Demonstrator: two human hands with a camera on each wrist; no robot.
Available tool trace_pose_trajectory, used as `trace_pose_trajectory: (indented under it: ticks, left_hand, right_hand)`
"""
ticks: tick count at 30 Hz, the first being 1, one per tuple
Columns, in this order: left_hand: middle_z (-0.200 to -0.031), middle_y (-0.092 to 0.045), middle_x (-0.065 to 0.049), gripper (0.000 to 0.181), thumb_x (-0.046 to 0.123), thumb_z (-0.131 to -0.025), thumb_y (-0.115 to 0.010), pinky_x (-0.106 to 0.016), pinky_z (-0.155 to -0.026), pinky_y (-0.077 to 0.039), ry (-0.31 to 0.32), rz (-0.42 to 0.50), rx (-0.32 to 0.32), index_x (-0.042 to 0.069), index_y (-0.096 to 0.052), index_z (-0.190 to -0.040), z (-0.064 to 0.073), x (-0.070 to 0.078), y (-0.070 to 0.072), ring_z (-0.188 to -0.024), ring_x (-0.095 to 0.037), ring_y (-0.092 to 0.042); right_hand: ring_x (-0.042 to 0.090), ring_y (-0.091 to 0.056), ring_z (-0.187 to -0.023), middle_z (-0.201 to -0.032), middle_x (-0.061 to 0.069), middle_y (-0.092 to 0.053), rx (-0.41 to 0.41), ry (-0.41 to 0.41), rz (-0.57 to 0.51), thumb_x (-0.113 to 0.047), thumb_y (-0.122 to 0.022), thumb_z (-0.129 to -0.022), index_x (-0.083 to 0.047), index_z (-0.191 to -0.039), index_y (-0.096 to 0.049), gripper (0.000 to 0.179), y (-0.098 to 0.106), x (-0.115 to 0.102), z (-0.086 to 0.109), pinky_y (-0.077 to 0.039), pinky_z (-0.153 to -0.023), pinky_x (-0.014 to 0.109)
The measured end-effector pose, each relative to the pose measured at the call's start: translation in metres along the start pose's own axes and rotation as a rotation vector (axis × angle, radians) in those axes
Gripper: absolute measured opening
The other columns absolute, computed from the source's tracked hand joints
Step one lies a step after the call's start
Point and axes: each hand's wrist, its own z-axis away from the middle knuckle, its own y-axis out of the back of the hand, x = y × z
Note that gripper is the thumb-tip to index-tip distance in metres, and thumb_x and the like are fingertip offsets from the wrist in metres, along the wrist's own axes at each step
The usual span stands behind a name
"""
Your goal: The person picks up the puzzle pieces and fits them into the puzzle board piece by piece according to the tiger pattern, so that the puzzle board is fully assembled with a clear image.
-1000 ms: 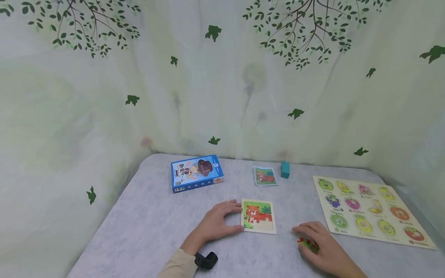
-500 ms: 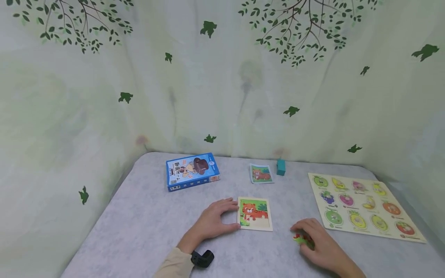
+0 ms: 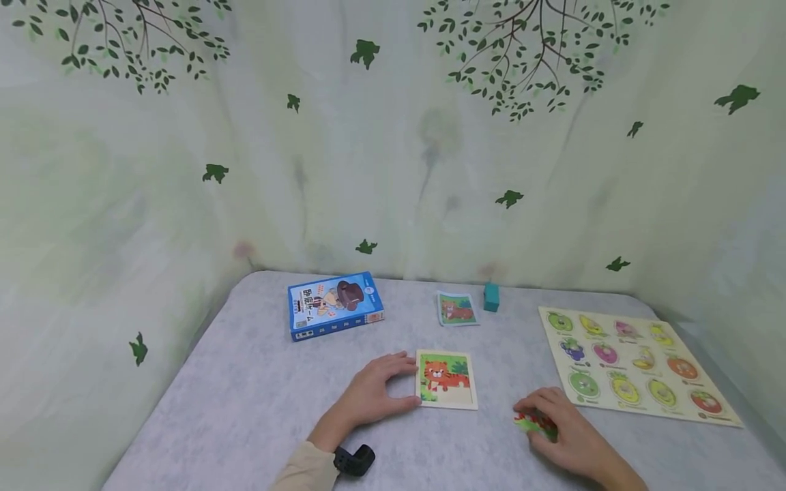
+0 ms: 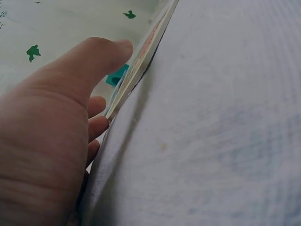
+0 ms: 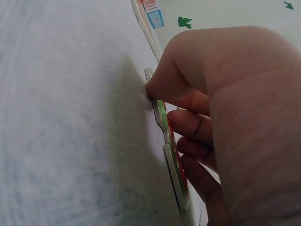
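Observation:
In the head view a square puzzle board (image 3: 446, 380) lies flat mid-table. It shows an orange tiger on green, with a bare pale patch at its lower right. My left hand (image 3: 370, 394) rests at its left edge, thumb and fingertips touching the frame; the left wrist view shows the thumb (image 4: 106, 54) extended above the rim. To the right of the board, my right hand (image 3: 565, 431) pinches a red-and-green puzzle piece (image 3: 531, 420) low over the table. In the right wrist view its thin edge (image 5: 171, 160) shows under curled fingers; whether several pieces overlap there, I cannot tell.
A blue game box (image 3: 336, 307) lies at the back left. Behind the board are a small tiger picture card (image 3: 457, 309) and a teal block (image 3: 490, 298). A large fruit puzzle board (image 3: 638, 365) covers the right side. A leaf-printed curtain (image 3: 393, 170) hangs behind the table.
The head view has shifted slightly, so everything sits further left in it. The puzzle piece shows more of itself under my right fingers than a second ago. My left hand stays at the board.

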Motion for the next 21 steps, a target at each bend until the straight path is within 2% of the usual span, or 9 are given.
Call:
trace_pose_trajectory:
  ticks: [3, 8, 15, 21]
  left_hand:
    - [-0.151, -0.056, 0.005, 0.060, 0.056, -0.087, -0.077, -0.056, -0.121, -0.035, 0.004, -0.002, 0.014, 0.024, -0.068, -0.137, 0.0021, -0.0015, -0.0004, -0.146, -0.024, -0.046]
    - [-0.151, -0.057, 0.004, 0.059, 0.054, -0.087, -0.078, -0.057, -0.120, -0.035, 0.023, 0.032, 0.003, 0.024, -0.068, -0.137, 0.0063, -0.0009, -0.0028, -0.146, -0.025, -0.046]
    - [-0.150, -0.058, 0.004, 0.059, 0.054, -0.087, -0.078, -0.057, -0.120, -0.036, -0.004, 0.024, 0.013, 0.023, -0.068, -0.137, 0.0012, -0.0013, -0.0001, -0.146, -0.024, -0.047]
    - [-0.150, -0.058, 0.004, 0.058, 0.054, -0.087, -0.078, -0.058, -0.119, -0.037, -0.001, 0.042, 0.014, 0.023, -0.068, -0.136, 0.0002, -0.0005, -0.0003, -0.146, -0.025, -0.047]
  right_hand:
    - [0.000, -0.048, -0.096, -0.101, -0.029, -0.058, 0.004, 0.020, -0.012, -0.013, -0.081, -0.079, -0.042, -0.108, -0.067, 0.042, -0.0026, 0.0009, -0.0011, -0.051, -0.079, 0.028]
    - [-0.001, -0.048, -0.093, -0.099, -0.028, -0.058, 0.023, 0.053, -0.028, -0.012, -0.082, -0.079, -0.042, -0.106, -0.068, 0.044, -0.0047, 0.0017, 0.0012, -0.049, -0.075, 0.025]
    - [-0.001, -0.047, -0.095, -0.102, -0.028, -0.058, 0.071, 0.084, -0.026, -0.010, -0.083, -0.079, -0.045, -0.106, -0.068, 0.047, -0.0050, 0.0023, -0.0009, -0.048, -0.074, 0.025]
    - [-0.001, -0.048, -0.095, -0.103, -0.028, -0.057, 0.059, 0.043, -0.021, -0.017, -0.084, -0.083, -0.047, -0.110, -0.070, 0.043, -0.0060, 0.0038, 0.0005, -0.049, -0.076, 0.025]
